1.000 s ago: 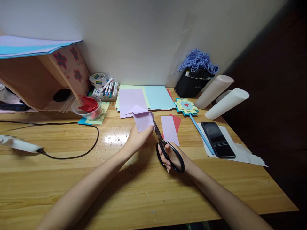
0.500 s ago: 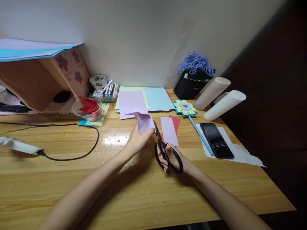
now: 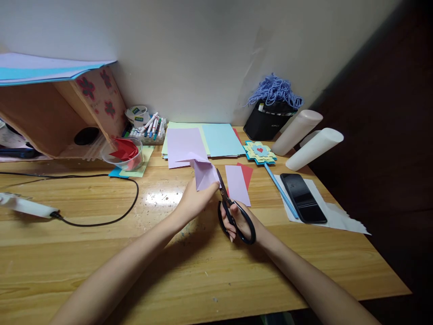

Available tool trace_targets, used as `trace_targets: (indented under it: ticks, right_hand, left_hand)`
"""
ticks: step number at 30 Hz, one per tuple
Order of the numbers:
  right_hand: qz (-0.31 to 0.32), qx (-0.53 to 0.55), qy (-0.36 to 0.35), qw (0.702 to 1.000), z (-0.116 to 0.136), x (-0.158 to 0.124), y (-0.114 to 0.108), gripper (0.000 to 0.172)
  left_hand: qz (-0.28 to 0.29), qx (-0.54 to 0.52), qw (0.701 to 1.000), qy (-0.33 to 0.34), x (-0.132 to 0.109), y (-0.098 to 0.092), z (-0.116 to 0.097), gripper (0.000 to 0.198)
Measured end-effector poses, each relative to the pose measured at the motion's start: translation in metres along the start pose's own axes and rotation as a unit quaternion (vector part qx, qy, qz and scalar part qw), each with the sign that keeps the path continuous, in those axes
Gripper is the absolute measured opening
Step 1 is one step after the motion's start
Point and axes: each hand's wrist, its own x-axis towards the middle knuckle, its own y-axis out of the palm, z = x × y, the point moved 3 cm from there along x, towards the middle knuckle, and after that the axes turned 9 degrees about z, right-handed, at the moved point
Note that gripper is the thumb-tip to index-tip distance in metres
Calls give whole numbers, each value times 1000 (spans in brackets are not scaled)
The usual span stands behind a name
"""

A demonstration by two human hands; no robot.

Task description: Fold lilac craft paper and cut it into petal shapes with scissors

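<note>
Between its thumb and fingers, my left hand (image 3: 197, 198) grips a folded piece of purple paper (image 3: 205, 175) with creases and pointed flaps. My right hand (image 3: 237, 221) is closed around the black handles of a pair of scissors (image 3: 233, 212). The blades point up and away, close beside the right edge of the folded paper and my left thumb. Just right of the blades, a purple paper strip (image 3: 237, 185) lies partly over a red piece (image 3: 246, 174) on the table.
Behind my hands lie stacked coloured sheets (image 3: 221, 140). At left are a box (image 3: 101, 104), a clear bowl (image 3: 107, 158) with red paper and a black cable (image 3: 101, 225). On the right: a paper flower (image 3: 260, 151), a phone (image 3: 303, 198), white bottles (image 3: 314, 149) and a black pouch (image 3: 264, 123).
The view has shifted slightly, moving the objects on the right a little leftward. Both hands keep their holds, and the scissors stay beside the paper's edge.
</note>
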Motion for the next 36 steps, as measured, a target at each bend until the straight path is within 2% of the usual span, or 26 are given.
trace_targets:
  ticks: [10,18,27,31,36]
  right_hand:
    - [-16,3,7,1000,-3,1,0,65]
    - [-1,-16,-6,1000,-1,0,-2,70]
    - [-18,16,-5,1000,-4,1,-1,64]
    - [-23,28,-7,999,-6,1,-1,63]
    - [-4,3,-38,999,-4,0,-2,66]
  left_hand:
    - [-6,13,1000,1,-2,1,-1,17]
    - [35,14,999,-11,-4,4,-4,13]
    - [32,8,999,2,-4,3,-5,14]
    - [35,-6,999,7,-4,4,-5,14]
    - [28,-65,997,-27,-2,10,-1,25]
